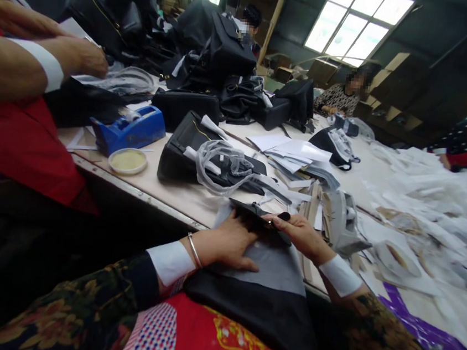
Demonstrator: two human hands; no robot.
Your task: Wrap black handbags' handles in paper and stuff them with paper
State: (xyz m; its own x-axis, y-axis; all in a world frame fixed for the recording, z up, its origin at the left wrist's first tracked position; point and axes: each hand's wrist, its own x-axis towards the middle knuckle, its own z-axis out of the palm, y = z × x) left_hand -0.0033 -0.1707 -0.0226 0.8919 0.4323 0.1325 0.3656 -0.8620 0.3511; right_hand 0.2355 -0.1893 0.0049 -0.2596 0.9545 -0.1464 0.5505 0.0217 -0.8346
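A black bag (252, 310) lies across the table's edge and my lap, with a grey sheet (278, 266) over its upper part. My left hand (232, 243) rests flat on the grey sheet, thumb stretched out and fingertips partly hidden beneath the bag's dark flap (250, 213). At the flap's right end, my right hand (302, 235) pinches its edge near a small metal fitting. Just beyond both hands sits another black bag (177, 149), with clear plastic-wrapped straps (221, 165) on top.
To the left are a blue tape dispenser (132, 131), a round dish (127, 161) and a co-worker's arm (41, 60). Black bags (214, 45) are piled behind. Paper sheets (290, 150), a grey tape dispenser (345, 223), a tape roll (397, 259) and white wrapping (436, 185) lie rightward.
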